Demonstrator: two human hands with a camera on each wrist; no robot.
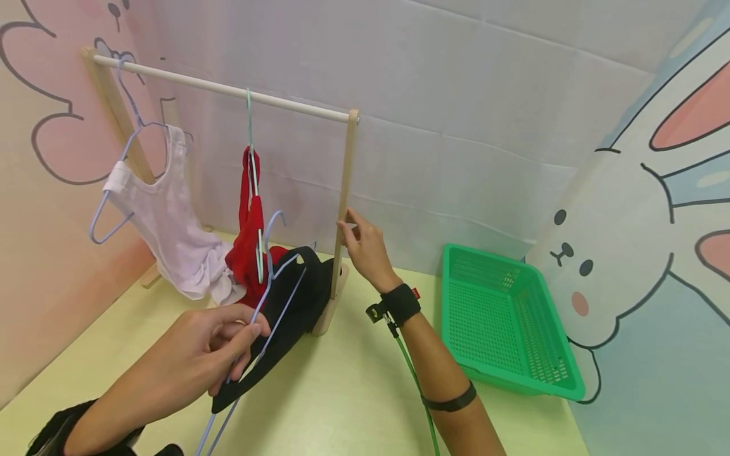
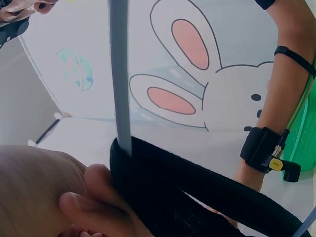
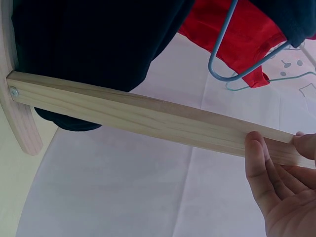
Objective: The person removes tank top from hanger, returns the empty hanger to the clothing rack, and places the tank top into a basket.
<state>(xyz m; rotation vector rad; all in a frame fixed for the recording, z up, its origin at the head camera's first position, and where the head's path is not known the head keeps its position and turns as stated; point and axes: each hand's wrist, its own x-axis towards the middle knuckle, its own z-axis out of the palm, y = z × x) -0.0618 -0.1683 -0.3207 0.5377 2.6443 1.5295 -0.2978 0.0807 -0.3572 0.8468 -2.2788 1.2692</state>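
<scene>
My left hand [image 1: 199,354] grips a lavender clothes hanger [image 1: 268,253] that carries a black garment [image 1: 285,304], low in front of the clothes rack. The hanger's hook points up, free of the rail. In the left wrist view, my fingers lie against the black cloth [image 2: 148,182] beside the hanger's bar [image 2: 120,74]. My right hand [image 1: 369,250] pinches the rack's near wooden post [image 1: 345,171]. The right wrist view has fingertips on one side of the post [image 3: 148,118] and the thumb on the other.
On the white rail [image 1: 217,83] hang a white tank top [image 1: 171,215] on a lavender hanger and a red garment [image 1: 248,234] on a mint hanger. A green plastic basket [image 1: 496,373] sits on the pale yellow table [image 1: 342,392] at right. Printed curtains [image 1: 456,158] stand behind.
</scene>
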